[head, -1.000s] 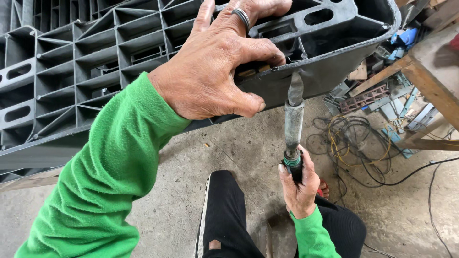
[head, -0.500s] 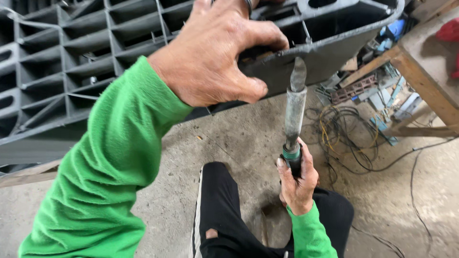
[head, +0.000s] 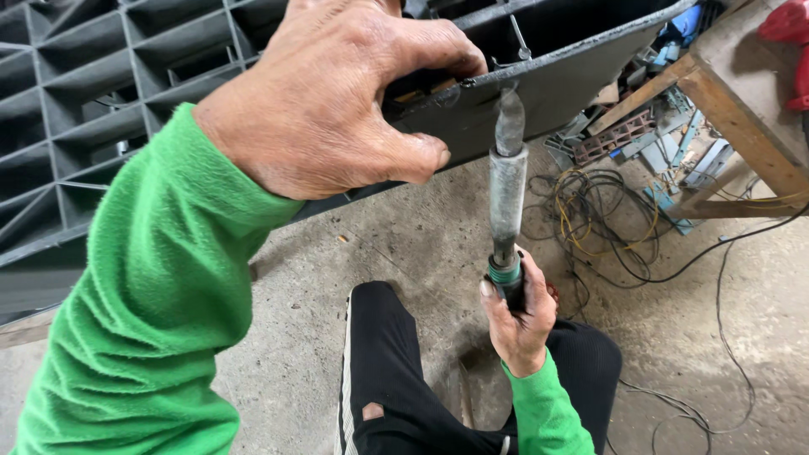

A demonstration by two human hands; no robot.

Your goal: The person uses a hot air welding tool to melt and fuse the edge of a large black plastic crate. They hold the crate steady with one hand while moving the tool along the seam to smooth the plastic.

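My left hand [head: 329, 93], in a green sleeve, grips the lower edge of a large dark grey plastic pallet [head: 101, 109] with a ribbed grid underside, tilted up on edge. My right hand [head: 518, 316] is closed around the dark handle of a long grey metal heating tool [head: 507, 185] with a green ring at its base. The tool points upward, and its flattened tip touches the pallet's edge just right of my left thumb. My knees in black trousers [head: 396, 379] are below.
Rough concrete floor [head: 691, 337] lies underneath. Tangled black and yellow cables [head: 602, 211] are heaped at the right, beside scrap pieces and a wooden table frame [head: 733, 109]. A red object [head: 788, 34] sits on that table at the top right.
The view has come closer to the pallet's edge. The tool's tip has risen to meet that edge. My left hand keeps its grip.
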